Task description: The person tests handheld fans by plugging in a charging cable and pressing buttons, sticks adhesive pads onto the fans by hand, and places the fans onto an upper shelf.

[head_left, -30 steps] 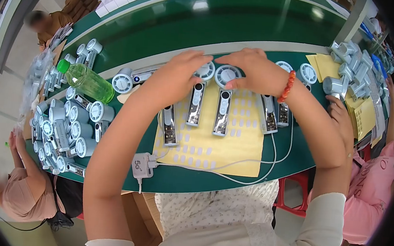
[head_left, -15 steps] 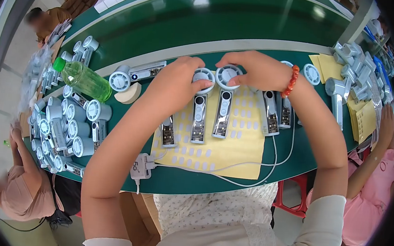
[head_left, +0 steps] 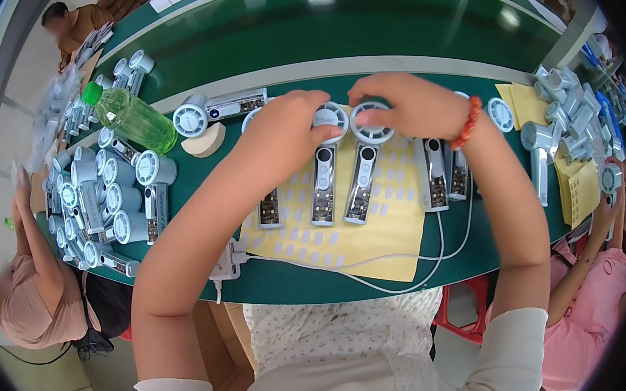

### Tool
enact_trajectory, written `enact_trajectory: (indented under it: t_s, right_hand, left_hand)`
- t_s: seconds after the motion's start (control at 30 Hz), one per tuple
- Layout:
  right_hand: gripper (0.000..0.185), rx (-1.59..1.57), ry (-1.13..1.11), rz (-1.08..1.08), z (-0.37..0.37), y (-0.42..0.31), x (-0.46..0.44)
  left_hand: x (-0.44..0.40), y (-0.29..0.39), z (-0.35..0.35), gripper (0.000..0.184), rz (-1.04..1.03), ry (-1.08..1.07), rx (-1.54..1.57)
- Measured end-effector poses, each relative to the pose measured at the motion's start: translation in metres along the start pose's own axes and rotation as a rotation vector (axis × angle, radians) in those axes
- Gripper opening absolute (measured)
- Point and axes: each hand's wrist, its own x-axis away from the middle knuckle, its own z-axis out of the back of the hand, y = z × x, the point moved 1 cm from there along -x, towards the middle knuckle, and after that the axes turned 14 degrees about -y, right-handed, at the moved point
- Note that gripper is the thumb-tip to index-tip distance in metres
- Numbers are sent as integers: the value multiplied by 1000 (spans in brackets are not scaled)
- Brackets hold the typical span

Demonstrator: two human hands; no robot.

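Green bench (head_left: 297, 289) curves before you, with a yellow sheet (head_left: 398, 240) of pale oval stickers lying on it. At nine o'clock, a pile of fans (head_left: 115, 197) is heaped, and just above it, near ten o'clock, leans a green bottle (head_left: 133, 119). Between seven and eight o'clock sits the white charger (head_left: 229, 263), partly behind your left forearm. Your left hand (head_left: 289, 123), at eleven o'clock, is clamped on the head of the left fan (head_left: 324, 185), the thumb over its near rim. This fan has come lower toward you during the last second, so its handle end is now almost level with its neighbour's; the two make, I judge, a side-by-side pair. Just right of it, the right fan (head_left: 362, 183) lies over the sheet, its handle pointing to six o'clock. Your right hand (head_left: 417, 108), at one o'clock, rests its thumb on that fan's face, but whether the fingers grip it I cannot tell. Between two and three o'clock lie two more fans (head_left: 436, 178), a white cable (head_left: 439, 240) running near them.
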Motion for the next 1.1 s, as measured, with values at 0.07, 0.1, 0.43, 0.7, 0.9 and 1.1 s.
enact_trajectory:
  t_s: [0.07, 0.1, 0.43, 0.7, 0.9, 1.1]
  right_hand:
    - [38, 12, -21, 34, 4, 4, 6]
    - [41, -7, -56, 23, 7, 2, 9]
    - [47, -197, -120, -37, 6, 4, 12]
    - [41, -247, -150, -30, 10, 7, 5]
    - [41, -239, -158, -42, 12, 3, 6]
    - [42, -198, -162, -44, 11, 4, 5]
  left_hand:
    - [0, 11, 8, 46, 111, -74, 52]
    - [-2, 10, 6, 46, 106, -65, 22]
    - [-3, 1, 11, 41, 48, -160, 108]
    - [-5, -12, 9, 45, -28, -192, 92]
    - [-3, -2, 10, 45, 15, -173, 81]
    - [0, 6, 8, 44, 36, -125, 2]
